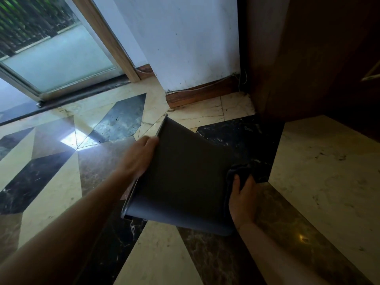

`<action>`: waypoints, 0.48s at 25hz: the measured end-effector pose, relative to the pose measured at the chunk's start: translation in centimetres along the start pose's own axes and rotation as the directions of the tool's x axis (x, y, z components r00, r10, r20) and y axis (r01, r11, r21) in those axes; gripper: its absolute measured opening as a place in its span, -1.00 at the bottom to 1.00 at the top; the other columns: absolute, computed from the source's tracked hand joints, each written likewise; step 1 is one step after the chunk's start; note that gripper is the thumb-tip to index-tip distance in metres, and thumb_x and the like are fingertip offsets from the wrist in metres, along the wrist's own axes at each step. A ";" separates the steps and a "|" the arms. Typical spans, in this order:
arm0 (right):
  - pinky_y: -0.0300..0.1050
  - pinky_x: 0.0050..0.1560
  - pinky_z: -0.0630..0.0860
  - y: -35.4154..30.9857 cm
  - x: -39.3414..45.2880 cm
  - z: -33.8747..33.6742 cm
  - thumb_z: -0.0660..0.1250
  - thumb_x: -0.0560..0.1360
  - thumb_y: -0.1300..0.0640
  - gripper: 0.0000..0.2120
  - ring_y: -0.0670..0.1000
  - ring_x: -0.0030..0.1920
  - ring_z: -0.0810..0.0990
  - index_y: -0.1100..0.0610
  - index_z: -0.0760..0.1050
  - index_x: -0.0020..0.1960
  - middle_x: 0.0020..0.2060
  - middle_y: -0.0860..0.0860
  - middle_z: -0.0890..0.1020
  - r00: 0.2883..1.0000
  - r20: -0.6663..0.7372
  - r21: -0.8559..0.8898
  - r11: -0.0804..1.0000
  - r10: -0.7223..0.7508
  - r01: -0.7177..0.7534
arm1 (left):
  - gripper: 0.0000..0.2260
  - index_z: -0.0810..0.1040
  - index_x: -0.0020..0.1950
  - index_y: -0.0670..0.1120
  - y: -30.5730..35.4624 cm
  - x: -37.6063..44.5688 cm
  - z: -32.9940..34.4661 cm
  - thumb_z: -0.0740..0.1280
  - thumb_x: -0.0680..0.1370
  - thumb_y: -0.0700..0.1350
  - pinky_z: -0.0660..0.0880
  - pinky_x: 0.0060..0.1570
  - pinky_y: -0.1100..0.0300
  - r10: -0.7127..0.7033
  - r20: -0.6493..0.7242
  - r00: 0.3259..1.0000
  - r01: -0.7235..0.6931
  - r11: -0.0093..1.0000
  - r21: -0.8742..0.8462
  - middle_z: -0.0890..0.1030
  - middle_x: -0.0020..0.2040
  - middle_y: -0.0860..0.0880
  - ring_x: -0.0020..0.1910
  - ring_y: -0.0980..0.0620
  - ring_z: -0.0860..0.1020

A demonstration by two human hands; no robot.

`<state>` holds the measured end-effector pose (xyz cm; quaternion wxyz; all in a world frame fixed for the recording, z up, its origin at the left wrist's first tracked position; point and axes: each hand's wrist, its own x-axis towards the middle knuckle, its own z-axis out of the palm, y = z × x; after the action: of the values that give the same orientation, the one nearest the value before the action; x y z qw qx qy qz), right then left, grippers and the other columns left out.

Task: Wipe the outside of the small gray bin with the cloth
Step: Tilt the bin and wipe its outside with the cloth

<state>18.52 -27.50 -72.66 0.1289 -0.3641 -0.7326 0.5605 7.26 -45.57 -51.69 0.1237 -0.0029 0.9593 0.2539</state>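
The small gray bin (185, 173) is tipped over on its side above the marble floor, its rim pointing left and its base to the right. My left hand (139, 155) grips the rim on the left side, fingers curled over the edge. My right hand (243, 200) presses a dark cloth (239, 173) against the bin's right end, near the base. The bin's inside and its far side are hidden.
A patterned marble floor (61, 182) lies all around. A white pillar (195, 48) with a wooden skirting stands behind the bin. A glass sliding door (51, 58) is at the back left, and dark wooden furniture (318, 58) at the right.
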 end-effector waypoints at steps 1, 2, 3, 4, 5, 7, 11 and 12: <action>-0.04 0.16 0.40 0.3 0.1 0.0 0.11 0.62 -0.07 -0.57 0.18 0.25 0.49 0.13 0.32 0.40 0.27 0.16 0.51 1.000 -0.017 0.001 1.000 0.007 -0.007 | -0.64 0.49 0.15 0.00 1.6 2.0 0.4 0.04 0.61 0.18 0.33 -0.16 0.20 -0.047 -0.010 0.999 0.046 0.999 -0.025 0.55 0.04 -0.04 -0.12 0.10 0.51; -0.05 0.14 0.39 0.6 0.4 0.0 0.11 0.62 -0.06 -0.58 0.18 0.24 0.50 0.14 0.33 0.39 0.26 0.17 0.51 1.000 -0.022 0.009 1.000 0.012 -0.012 | -0.57 0.49 0.22 -0.06 3.2 4.0 0.9 0.07 0.59 0.21 0.33 -0.09 0.14 -0.103 -0.031 0.994 0.101 0.994 -0.048 0.54 0.07 -0.08 -0.06 0.04 0.51; -0.06 0.13 0.38 0.8 0.5 0.0 0.10 0.62 -0.05 -0.59 0.19 0.24 0.50 0.14 0.33 0.38 0.25 0.18 0.52 1.000 -0.020 0.016 1.000 0.016 -0.016 | -0.53 0.47 0.26 -0.11 4.7 5.6 1.6 0.11 0.58 0.21 0.33 -0.06 0.09 -0.155 -0.054 0.986 0.153 0.987 -0.044 0.53 0.10 -0.12 -0.03 -0.01 0.48; -0.08 0.12 0.36 1.1 0.6 0.0 0.10 0.62 -0.05 -0.59 0.20 0.23 0.50 0.15 0.34 0.37 0.24 0.19 0.52 1.000 -0.023 0.012 1.000 0.013 -0.013 | -0.52 0.46 0.27 -0.15 6.0 6.8 2.4 0.13 0.58 0.18 0.32 -0.05 0.07 -0.196 -0.081 0.977 0.196 0.981 -0.010 0.53 0.12 -0.15 -0.03 -0.04 0.44; -0.11 0.10 0.33 1.4 0.9 -0.1 0.11 0.62 -0.04 -0.60 0.20 0.22 0.51 0.16 0.35 0.36 0.23 0.19 0.53 1.000 -0.025 0.002 1.000 0.012 -0.012 | -0.55 0.46 0.26 -0.18 7.0 7.6 3.2 0.14 0.58 0.15 0.32 -0.06 0.07 -0.217 -0.121 0.969 0.224 0.974 0.042 0.53 0.14 -0.18 -0.05 -0.07 0.42; -0.18 0.08 0.30 1.3 0.6 -0.4 0.13 0.63 -0.02 -0.64 0.18 0.18 0.54 0.16 0.39 0.32 0.18 0.17 0.57 0.997 -0.039 0.001 0.998 0.061 -0.061 | -0.62 0.49 0.20 -0.15 7.9 7.8 4.2 0.10 0.60 0.09 0.30 -0.08 0.04 -0.191 -0.241 0.952 0.232 0.960 0.155 0.56 0.13 -0.18 -0.06 -0.09 0.45; -0.26 -0.07 0.33 -0.1 -0.3 -1.9 0.27 0.59 0.15 -0.89 0.18 -0.12 0.59 0.18 0.42 0.06 -0.11 0.27 0.62 0.944 -0.330 0.033 0.999 0.019 -0.009 | -0.68 0.50 -0.05 -0.03 7.1 4.3 4.1 0.06 0.61 0.13 0.32 -0.18 0.04 0.073 -0.322 0.944 -0.004 0.977 0.211 0.54 -0.13 -0.08 -0.19 -0.06 0.45; -0.17 0.01 0.34 -0.2 0.2 -2.4 0.25 0.60 0.14 -0.89 0.15 -0.07 0.56 0.16 0.39 0.09 -0.06 0.29 0.60 0.940 -0.341 0.076 0.997 0.017 0.009 | -0.69 0.48 -0.10 -0.01 6.5 3.1 3.4 0.07 0.61 0.14 0.32 -0.21 0.06 0.131 -0.330 0.935 -0.069 0.978 0.195 0.53 -0.18 -0.05 -0.23 -0.04 0.45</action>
<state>19.72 -25.65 -71.69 0.2665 -0.4520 -0.6764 0.5169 4.65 -38.08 -52.15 -0.0576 0.0134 0.9840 0.1678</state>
